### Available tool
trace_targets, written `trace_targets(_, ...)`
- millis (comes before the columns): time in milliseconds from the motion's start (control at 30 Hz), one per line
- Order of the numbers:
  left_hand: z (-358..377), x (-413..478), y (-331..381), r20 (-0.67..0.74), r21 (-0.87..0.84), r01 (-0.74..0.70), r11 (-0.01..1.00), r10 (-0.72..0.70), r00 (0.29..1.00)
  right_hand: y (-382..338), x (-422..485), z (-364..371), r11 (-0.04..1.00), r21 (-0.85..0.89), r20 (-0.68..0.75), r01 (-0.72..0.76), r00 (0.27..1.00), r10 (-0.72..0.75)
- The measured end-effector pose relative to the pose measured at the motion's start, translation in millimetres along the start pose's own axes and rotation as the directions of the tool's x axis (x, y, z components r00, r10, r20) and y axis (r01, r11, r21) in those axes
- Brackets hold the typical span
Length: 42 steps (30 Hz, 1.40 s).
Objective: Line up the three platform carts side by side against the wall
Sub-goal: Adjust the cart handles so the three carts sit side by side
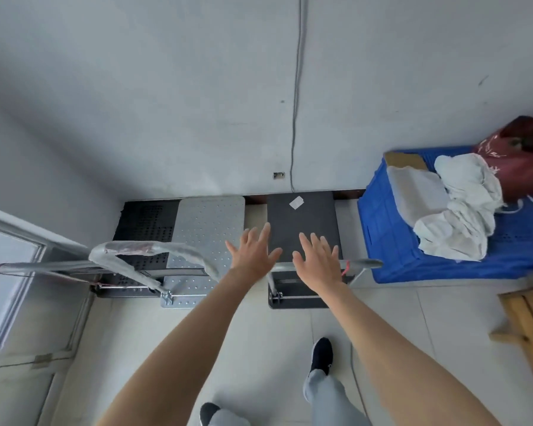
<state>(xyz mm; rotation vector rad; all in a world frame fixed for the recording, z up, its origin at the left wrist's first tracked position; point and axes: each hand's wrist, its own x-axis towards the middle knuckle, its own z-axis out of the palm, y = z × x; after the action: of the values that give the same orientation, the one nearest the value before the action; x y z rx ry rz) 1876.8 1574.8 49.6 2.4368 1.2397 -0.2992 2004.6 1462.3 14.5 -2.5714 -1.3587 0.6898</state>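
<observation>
Three platform carts stand with their far ends at the wall. A black perforated cart (145, 226) is at the far left, touching a silver perforated cart (208, 222). A narrow strip of floor separates these from a plain black cart (302, 219) with a white label. My left hand (253, 252) hovers over that strip, fingers spread, holding nothing. My right hand (319, 259) is spread just above the black cart's metal handle (363, 264), not gripping it. The silver cart's handle (154, 250) is wrapped in plastic.
A blue crate (391, 238) with white cloths and a red bag stands right of the black cart, against the wall. Wooden furniture (526, 327) is at the right edge. A window frame (16, 238) lines the left. A cable (296, 118) runs down the wall.
</observation>
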Motion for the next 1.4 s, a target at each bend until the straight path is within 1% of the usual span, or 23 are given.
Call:
trace_targets(100, 36, 18, 37, 0.046, -0.026, 0.025, 0.999, -0.023, 0.999, 51, 12, -4, 1.000, -0.030, 0.041, -0.003, 0.999, 0.004)
trace_targets(267, 75, 39, 72, 0.143, -0.001, 0.060, 0.998, -0.059, 0.988, 115, 36, 1, 0.994, -0.088, 0.140, -0.057, 0.988, 0.069)
trace_targets(367, 94, 49, 80, 0.209, 0.032, 0.060, 0.998, -0.065, 0.976, 134, 44, 19, 0.989, -0.128, 0.234, -0.070, 0.967, 0.098)
trace_targets(467, 111, 54, 80, 0.235, 0.001, 0.083, 0.997, -0.081, 0.969, 136, 53, 26, 0.988, -0.142, 0.297, -0.057, 0.950, 0.097)
trace_targets(500, 115, 54, 80, 0.241, -0.003, 0.062, 0.998, -0.060, 0.969, 136, 56, 26, 0.990, -0.131, 0.313, -0.047, 0.946, 0.086)
trace_targets(600, 119, 51, 79, 0.277, 0.019, -0.058, 0.998, 0.050, 0.960, 142, 55, 19, 0.993, -0.107, 0.355, -0.044, 0.932, 0.079)
trace_targets(633, 120, 51, 80, 0.280, 0.023, -0.067, 0.997, 0.058, 0.958, 145, 53, 17, 0.992, -0.113, 0.360, -0.056, 0.928, 0.093)
trace_targets(733, 120, 50, 83, 0.300, 0.060, -0.050, 0.997, 0.030, 0.953, 149, 42, 12, 0.985, -0.143, 0.326, -0.098, 0.935, 0.141)
trace_targets(833, 118, 48, 83, 0.292, 0.075, -0.033, 0.997, 0.009, 0.957, 149, 33, 13, 0.988, -0.104, 0.257, -0.115, 0.956, 0.138)
trace_targets(1000, 110, 47, 70, 0.269, 0.035, 0.097, 0.995, -0.103, 0.958, 143, 27, 17, 0.994, -0.077, 0.281, -0.083, 0.954, 0.102)
trace_targets(1167, 112, 52, 47, 0.224, 0.074, 0.105, 0.992, -0.120, 0.967, 120, 25, 31, 0.992, -0.069, 0.255, -0.109, 0.959, 0.123)
trace_targets(1400, 104, 49, 23, 0.210, 0.007, 0.073, 0.997, -0.073, 0.975, 95, 15, 45, 0.991, -0.058, 0.224, -0.119, 0.966, 0.129)
